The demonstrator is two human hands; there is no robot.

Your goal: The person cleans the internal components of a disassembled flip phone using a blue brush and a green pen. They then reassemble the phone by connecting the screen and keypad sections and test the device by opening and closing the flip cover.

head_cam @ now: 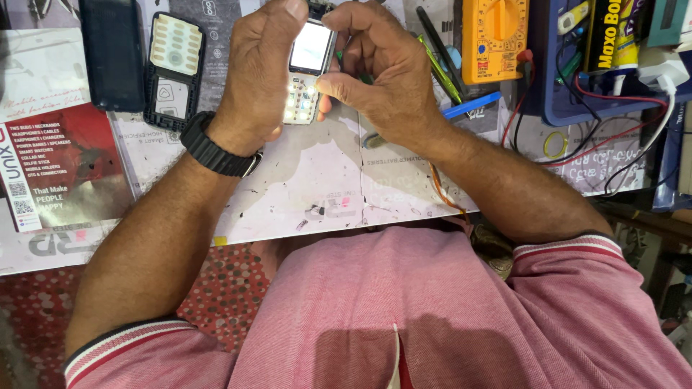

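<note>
Nearest the camera is the pink polo shirt with striped cuffs (432,310), and both bare forearms reach out from it over the pale, scratched and stained table (317,180). The left hand (252,79), with a black wristwatch (213,148) on its wrist, and the right hand (382,72) meet above the table's middle, both closed on the small white keypad phone with a lit screen (308,68): the left grip wraps its left edge, the right thumb presses its right side by the keys. The phone is held just above the table, tilted, screen toward the camera. Further left lie a black phone front cover with a cream keypad (173,68) and a flat black slab (112,50), side by side. Far right, a yellow multimeter (494,36) sits beside a blue plastic tray (555,101) holding a yellow-and-black glue tube (602,36), red wires and a white plug
</note>
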